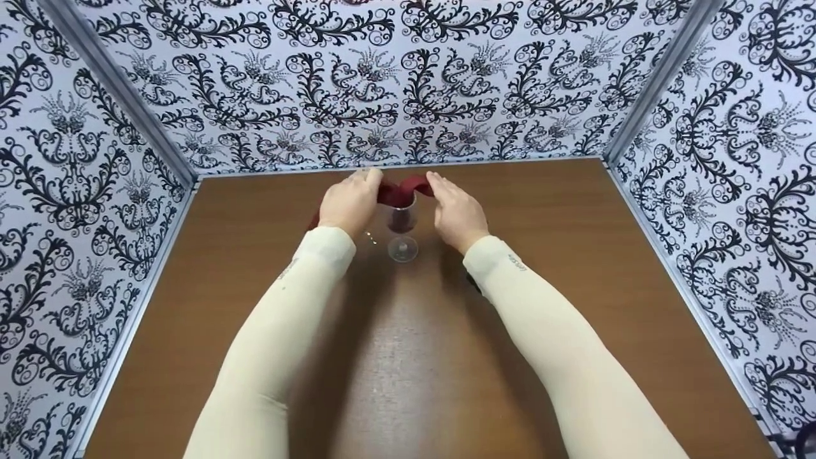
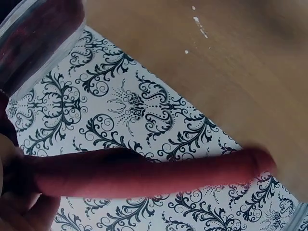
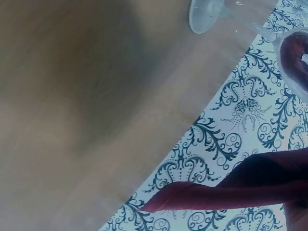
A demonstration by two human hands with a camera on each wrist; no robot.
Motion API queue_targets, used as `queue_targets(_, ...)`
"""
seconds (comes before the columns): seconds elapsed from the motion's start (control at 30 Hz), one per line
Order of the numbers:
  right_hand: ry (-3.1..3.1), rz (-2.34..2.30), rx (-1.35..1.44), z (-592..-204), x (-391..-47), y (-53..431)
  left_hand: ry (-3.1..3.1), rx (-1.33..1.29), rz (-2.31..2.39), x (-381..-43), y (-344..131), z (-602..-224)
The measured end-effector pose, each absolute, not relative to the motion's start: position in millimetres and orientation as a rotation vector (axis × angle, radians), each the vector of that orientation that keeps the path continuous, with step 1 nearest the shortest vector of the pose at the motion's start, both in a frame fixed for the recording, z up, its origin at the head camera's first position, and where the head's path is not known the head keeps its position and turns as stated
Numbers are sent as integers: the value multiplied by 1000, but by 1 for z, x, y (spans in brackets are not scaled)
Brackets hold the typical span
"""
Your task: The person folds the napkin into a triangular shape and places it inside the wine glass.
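Note:
A clear stemmed glass point(image 1: 403, 248) stands upright near the back of the table, with red cloth point(image 1: 400, 196) tucked into its bowl and spilling over both sides. My left hand point(image 1: 349, 201) is left of the rim and grips the cloth; in the left wrist view a long folded strip of the cloth point(image 2: 154, 178) runs out from the fingers point(image 2: 43, 211). On the other side, my right hand point(image 1: 459, 213) holds the opposite end near its fingertips. The right wrist view shows that end as a drooping fold of cloth point(image 3: 216, 195), with the glass's foot point(image 3: 204, 17) above.
The brown wooden table point(image 1: 408, 357) is enclosed by patterned black-and-white walls point(image 1: 357, 83) at the back and both sides. Small white flecks point(image 2: 199, 26) lie on the wood left of the glass. Metal frame posts point(image 1: 663, 76) mark the corners.

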State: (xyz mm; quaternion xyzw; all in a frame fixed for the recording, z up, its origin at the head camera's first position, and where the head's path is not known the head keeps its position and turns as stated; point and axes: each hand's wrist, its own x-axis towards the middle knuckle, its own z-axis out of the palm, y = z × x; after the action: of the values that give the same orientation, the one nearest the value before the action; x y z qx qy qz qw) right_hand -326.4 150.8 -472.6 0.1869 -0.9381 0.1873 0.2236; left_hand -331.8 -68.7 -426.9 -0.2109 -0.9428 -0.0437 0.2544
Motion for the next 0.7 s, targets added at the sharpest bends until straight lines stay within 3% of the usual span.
queue_targets(0.4,-2535,561,601,-461,-333,136,-2587,-646,-96,-329,-66,-440)
queue_targets(0.7,-2627,527,584,-457,-337,126,-2552,-549,-142,-331,-59,-450)
